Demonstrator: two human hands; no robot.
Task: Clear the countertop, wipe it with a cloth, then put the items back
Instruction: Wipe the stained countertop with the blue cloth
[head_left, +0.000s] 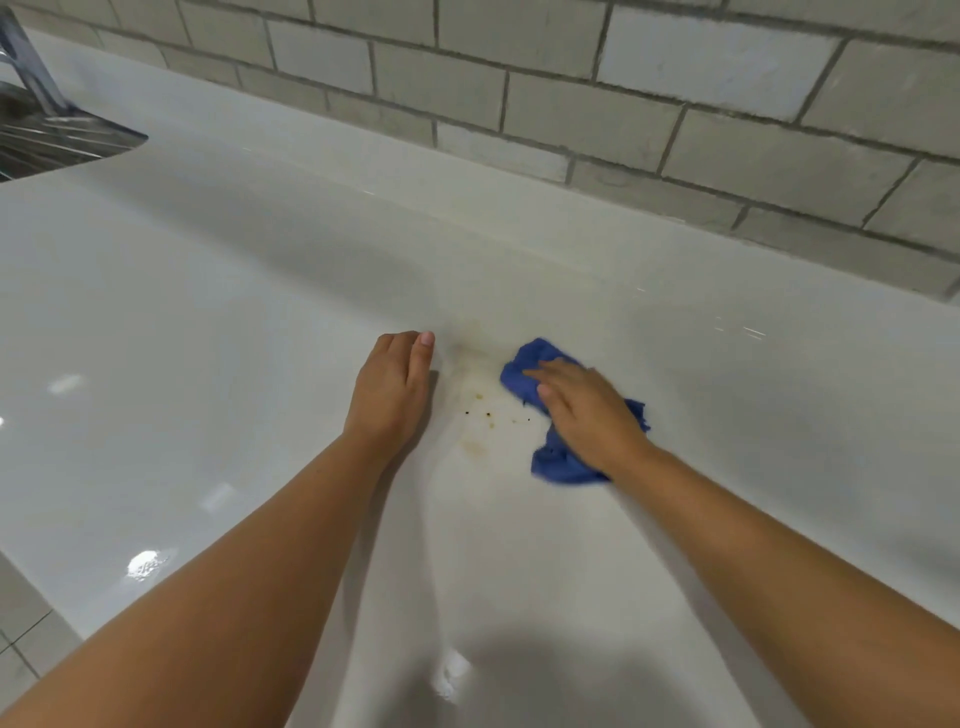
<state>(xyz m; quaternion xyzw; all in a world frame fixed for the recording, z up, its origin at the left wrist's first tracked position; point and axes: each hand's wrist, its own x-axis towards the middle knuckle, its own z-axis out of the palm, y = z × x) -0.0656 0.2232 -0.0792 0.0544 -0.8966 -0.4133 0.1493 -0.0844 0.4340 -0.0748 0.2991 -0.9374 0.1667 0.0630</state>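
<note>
A crumpled blue cloth (524, 366) lies on the white countertop (208, 312), right of centre. My right hand (587, 410) presses flat on top of it, fingers straight and pointing left. Brown stains and dark crumbs (485, 410) mark the surface just left of the cloth. My left hand (392, 387) rests on the countertop to the left of the stains, fingers curled under and holding nothing.
A grey tiled wall (623, 104) runs along the back of the countertop. At the far left sit a steel sink (52, 140) and the base of a tap (31, 62). Floor tiles (21, 639) show past the counter's front edge at lower left.
</note>
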